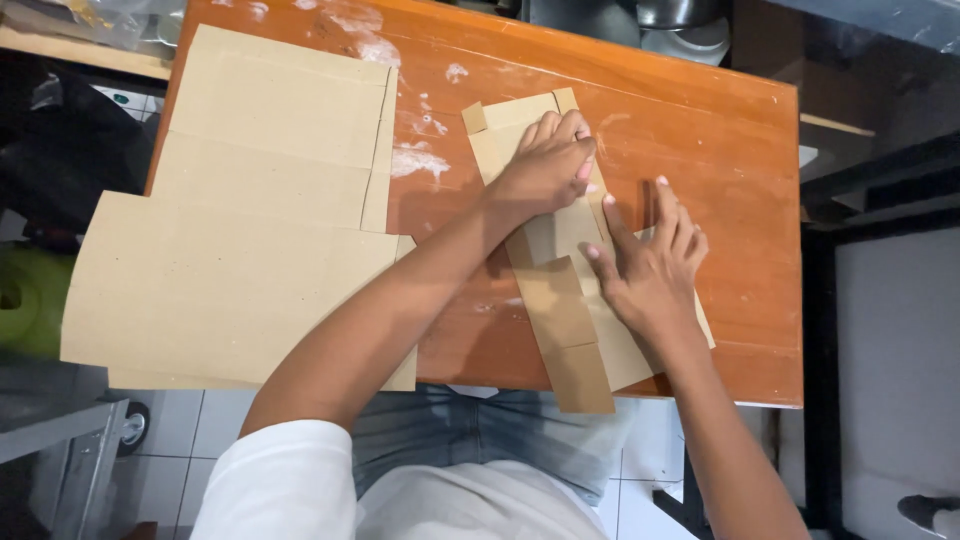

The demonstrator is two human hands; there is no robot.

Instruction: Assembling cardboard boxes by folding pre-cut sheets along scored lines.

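A long, flat cardboard cut-out (560, 300) with folded flaps lies on the orange wooden table (720, 140), running from the middle to the near edge and overhanging it. My left hand (548, 160) presses down on its far end with curled fingers. My right hand (650, 265) lies flat with spread fingers on the cut-out's right side, thumb resting on the middle strip.
A large flat sheet of cardboard (250, 230) with a cut slot covers the table's left part and hangs over the left edge. White paint smears (415, 155) mark the tabletop. A green object (30, 300) sits at the left; tiled floor (170, 440) lies below.
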